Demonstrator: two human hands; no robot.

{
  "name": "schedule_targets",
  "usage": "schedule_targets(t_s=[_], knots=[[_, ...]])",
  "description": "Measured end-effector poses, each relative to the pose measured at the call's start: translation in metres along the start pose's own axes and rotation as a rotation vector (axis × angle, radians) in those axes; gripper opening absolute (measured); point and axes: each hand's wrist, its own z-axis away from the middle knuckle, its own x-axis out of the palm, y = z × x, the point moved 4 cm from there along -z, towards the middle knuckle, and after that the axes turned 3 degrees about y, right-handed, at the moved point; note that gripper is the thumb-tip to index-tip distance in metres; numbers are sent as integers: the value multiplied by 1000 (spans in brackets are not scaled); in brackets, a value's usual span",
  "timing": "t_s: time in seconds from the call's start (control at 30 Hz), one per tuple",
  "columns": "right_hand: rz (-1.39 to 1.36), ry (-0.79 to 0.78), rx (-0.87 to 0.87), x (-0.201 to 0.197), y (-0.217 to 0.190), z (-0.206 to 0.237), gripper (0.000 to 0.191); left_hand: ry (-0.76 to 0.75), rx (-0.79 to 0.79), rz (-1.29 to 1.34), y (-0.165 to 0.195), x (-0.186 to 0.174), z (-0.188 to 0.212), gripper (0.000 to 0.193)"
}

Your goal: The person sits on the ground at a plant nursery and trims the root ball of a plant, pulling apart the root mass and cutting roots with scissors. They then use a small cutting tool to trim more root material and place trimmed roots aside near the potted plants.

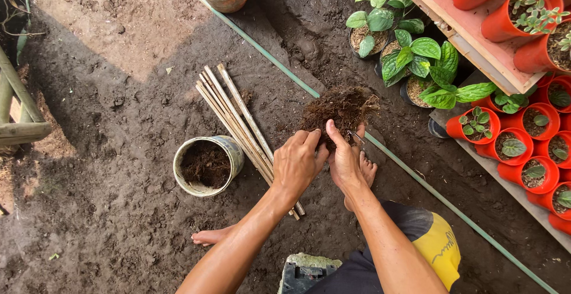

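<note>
Brown, stringy fibre makes up the clump (340, 108) that both hands hold up in front of the person, above the dark soil ground (119, 169). The left hand (299, 162) grips the clump's lower left edge, fingers curled into it; the right hand (347, 158) pinches the lower right edge, thumb up against the fibre. The two hands sit just beside each other, nearly touching, so the work in hand looks like pulling or loosening the clump apart.

Left of the hands, a small pot (207, 164) lies tilted on the ground, its mouth showing dark soil inside. Between pot and hands lies a bundle of pale bamboo sticks (238, 121), running away from the person. A green hose (410, 175) crosses the ground diagonally behind the clump. To the right stand leafy green plants (416, 62) in dark pots and rows of red pots (523, 151) with seedlings under and on a wooden shelf (464, 29).

By my judgement, separating the fibre further calls for the hands to draw apart steadily while keeping firm hold, since loose strands can drop to the ground.
</note>
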Motion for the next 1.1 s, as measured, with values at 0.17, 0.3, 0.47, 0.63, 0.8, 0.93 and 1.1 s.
schedule_targets(t_s=[0.17, 0.3, 0.47, 0.63, 0.8, 0.93, 1.1], knots=[[23, 114, -2, -8, 2, -4, 129, -62, -67, 23, -4, 14, -5, 18], [-14, 108, -99, -10, 3, -8, 132, -115, -20, -111, 1, 23, -6, 12], [-24, 152, 0, -14, 3, -8, 135, -43, 101, -121, 4, 25, -4, 33], [-18, 150, -60, -9, -9, 1, 131, -90, 44, 226, -21, 20, -17, 34], [10, 128, -54, -3, -12, 4, 128, -222, -87, 123, -25, 23, -17, 31], [-106, 121, -65, -9, -10, -3, 125, -71, -37, 213, -11, 13, -15, 29], [-282, 108, -143, -11, -6, -15, 115, -148, -585, 519, -6, 17, -8, 25]])
